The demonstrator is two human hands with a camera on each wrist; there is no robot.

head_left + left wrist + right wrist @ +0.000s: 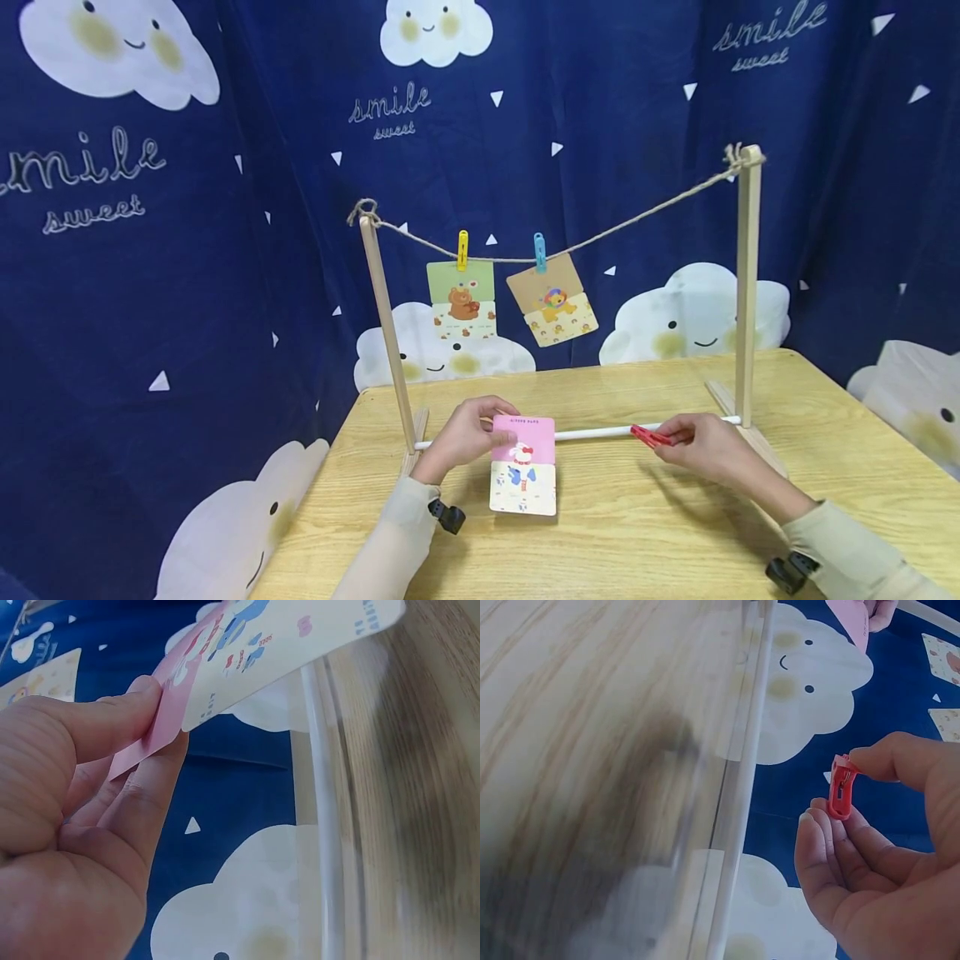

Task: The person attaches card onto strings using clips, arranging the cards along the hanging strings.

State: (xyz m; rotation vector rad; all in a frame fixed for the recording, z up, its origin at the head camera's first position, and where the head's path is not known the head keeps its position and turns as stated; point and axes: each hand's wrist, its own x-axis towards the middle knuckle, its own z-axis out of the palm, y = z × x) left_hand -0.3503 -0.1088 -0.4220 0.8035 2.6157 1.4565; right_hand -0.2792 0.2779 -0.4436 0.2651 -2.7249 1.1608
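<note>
My left hand [468,432] pinches the upper left edge of a pink and cream card [523,492] with a white rabbit-like figure on it, thumb in front and fingers behind. The card hangs upright over the table. To the right, my right hand [705,446] holds a red clothespin [842,787] between thumb and fingertips. Behind and above both hands, a twine line [637,218] sags between two posts. A yellow clothespin [462,250] holds a green bear card [462,304] on it, and a blue clothespin [540,252] holds a tilted tan lion card [553,302].
The wooden left post [388,333] and right post [747,292] stand on the wooden table [615,533]. A white rod [596,433] joins them low down, just behind my hands. A dark blue cloud-print curtain [300,125] surrounds the table's back and sides.
</note>
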